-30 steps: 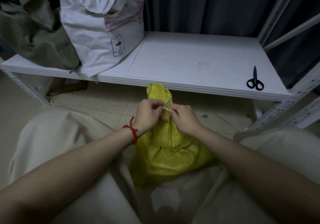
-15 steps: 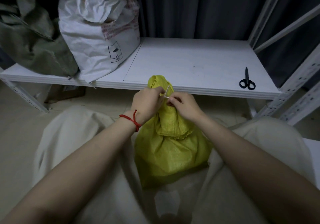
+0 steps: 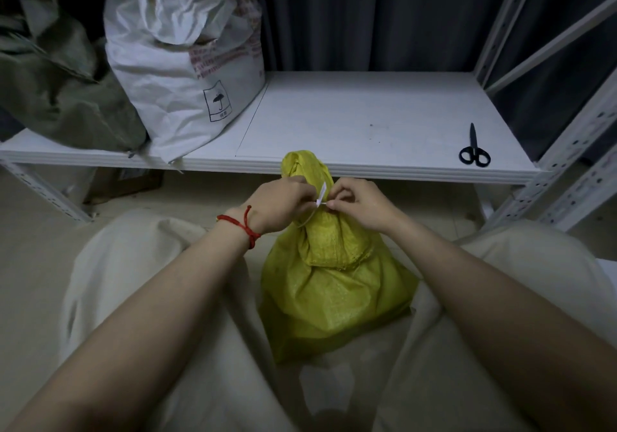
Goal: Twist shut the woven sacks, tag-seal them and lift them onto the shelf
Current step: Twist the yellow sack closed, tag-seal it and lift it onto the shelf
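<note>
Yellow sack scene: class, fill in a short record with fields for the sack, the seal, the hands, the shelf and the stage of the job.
Sack: yellow sack, on the floor in front of the shelf, neck twisted.
Seal: white tag seal, looped at the neck.
Hands: left hand and right hand both pinch the tag seal.
Shelf: shelf holds the white sack, green sack and scissors.
Stage: sealing; yellow sack not yet lifted.

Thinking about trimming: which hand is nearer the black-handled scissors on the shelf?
Right. The right hand is down-left of the black-handled scissors; the left hand lies farther left.
</note>
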